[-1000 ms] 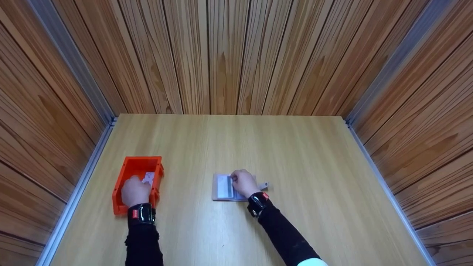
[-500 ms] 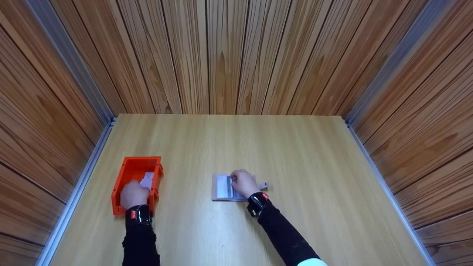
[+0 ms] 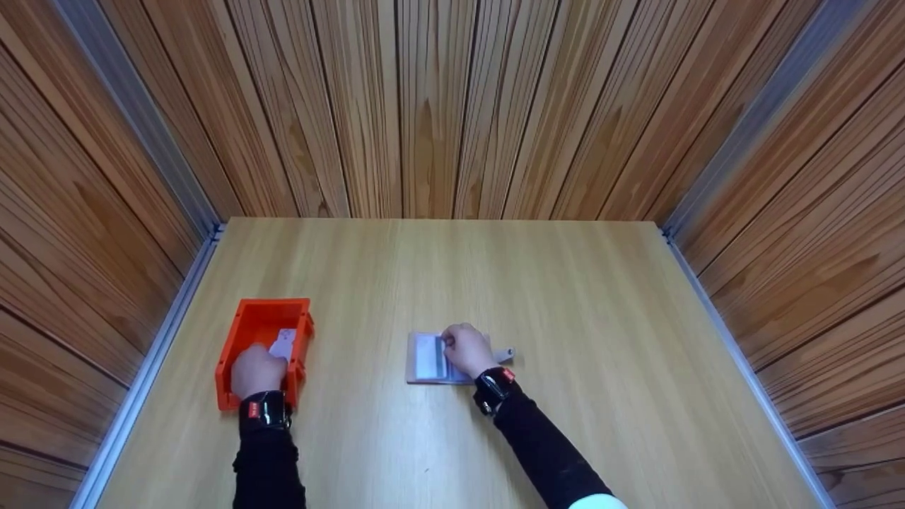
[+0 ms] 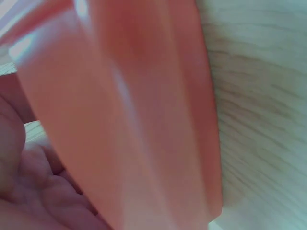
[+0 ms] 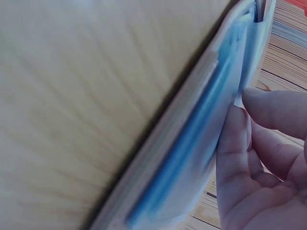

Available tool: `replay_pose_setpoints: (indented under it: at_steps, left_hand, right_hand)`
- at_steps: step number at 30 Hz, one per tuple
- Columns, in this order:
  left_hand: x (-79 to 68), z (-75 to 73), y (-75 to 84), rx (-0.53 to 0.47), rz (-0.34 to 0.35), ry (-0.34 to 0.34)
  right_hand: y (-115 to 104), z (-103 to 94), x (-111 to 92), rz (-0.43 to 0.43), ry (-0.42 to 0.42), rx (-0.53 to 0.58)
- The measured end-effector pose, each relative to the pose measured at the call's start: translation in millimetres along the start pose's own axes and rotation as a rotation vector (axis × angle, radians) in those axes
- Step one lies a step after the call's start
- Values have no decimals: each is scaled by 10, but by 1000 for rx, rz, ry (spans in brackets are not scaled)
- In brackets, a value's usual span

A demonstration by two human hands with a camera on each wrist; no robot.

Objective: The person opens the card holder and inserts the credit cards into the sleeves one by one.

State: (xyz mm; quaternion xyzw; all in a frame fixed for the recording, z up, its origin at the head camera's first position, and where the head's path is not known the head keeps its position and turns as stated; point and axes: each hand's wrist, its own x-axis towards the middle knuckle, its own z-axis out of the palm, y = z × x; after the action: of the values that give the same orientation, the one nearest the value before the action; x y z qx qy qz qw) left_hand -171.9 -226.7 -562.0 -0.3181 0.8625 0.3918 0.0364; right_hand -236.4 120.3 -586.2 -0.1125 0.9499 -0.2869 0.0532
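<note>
My left hand [image 3: 258, 371] is down inside an orange plastic bin [image 3: 274, 305] on the left of the table. In the left wrist view the bin's wall [image 4: 129, 120] covers most of the fingers, so what they touch is hidden. A pale lilac card [image 3: 283, 344] lies in the bin just past the hand. My right hand [image 3: 468, 350] is over an opened card holder [image 3: 426, 357] with clear plastic sleeves. Thumb and forefinger pinch a sleeve's edge in the right wrist view, where the card holder [image 5: 192, 139] shows layered bluish pages.
A strap [image 3: 505, 355] with a snap button sticks out to the right of the card holder. The wooden table [image 3: 452, 276] is bounded by plank walls [image 3: 424, 106] and metal rails [image 3: 152, 367] at the sides.
My left hand has shifted slightly left and nearer inside the bin, baring more of the lilac card. The right hand keeps its hold on the card holder's sleeve.
</note>
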Motion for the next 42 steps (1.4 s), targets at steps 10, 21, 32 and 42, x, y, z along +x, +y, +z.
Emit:
replay_pose_setpoints:
  at_steps: [10,21,32,42]
  left_hand:
    - [-10,-15,21,-15,15,-4]
    - [34,-10,-3,27,36,-40]
    - [67,-35,-11,24,51,-76]
    - [59,-62,9,-4,50,-66]
  right_hand:
    - [8,-4,-7,-17,16,-11]
    - [36,27,-12,-30,36,-24]
    - [34,31,6,-16,17,-22]
    - [25,26,-2,-17,13,-12]
